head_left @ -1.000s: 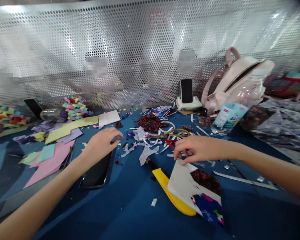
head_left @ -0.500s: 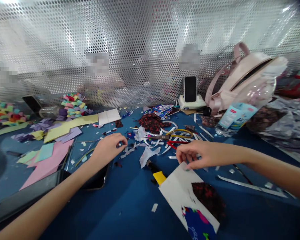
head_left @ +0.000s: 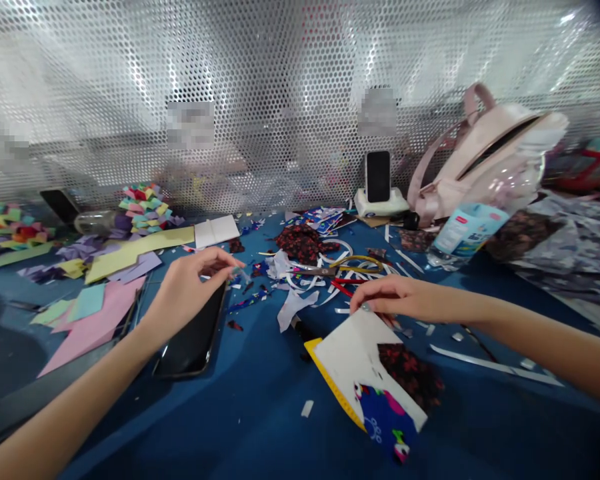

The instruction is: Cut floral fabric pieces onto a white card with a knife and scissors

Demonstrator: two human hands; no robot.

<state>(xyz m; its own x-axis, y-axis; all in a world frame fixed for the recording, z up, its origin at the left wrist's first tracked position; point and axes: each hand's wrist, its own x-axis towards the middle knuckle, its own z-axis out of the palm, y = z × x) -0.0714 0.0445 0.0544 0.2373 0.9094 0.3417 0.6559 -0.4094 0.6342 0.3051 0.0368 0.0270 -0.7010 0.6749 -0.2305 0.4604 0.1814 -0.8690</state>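
Note:
My left hand [head_left: 193, 283] pinches a small translucent scrap [head_left: 240, 273] above a black phone [head_left: 193, 340] lying on the blue table. My right hand [head_left: 390, 297] has its fingers closed at the top corner of a white card [head_left: 353, 340]. Dark red-patterned fabric [head_left: 410, 373] and blue printed fabric [head_left: 385, 413] lie on the card's lower part. A yellow ruler-like edge [head_left: 335, 387] shows along the card's left side. Scissors [head_left: 325, 271] and cut scraps lie between and beyond my hands.
Coloured papers [head_left: 97, 313] and folded paper pieces [head_left: 147, 210] are at the left. A phone on a white stand [head_left: 380, 202] is at the back. A bottle [head_left: 473, 230] and a pale pink backpack [head_left: 485, 153] stand at the right. A perforated metal screen [head_left: 280, 87] rises behind.
My left hand has moved left and now pinches a scrap, uncovering more of the phone. The white card has shifted up slightly, and more of the yellow edge shows beside it.

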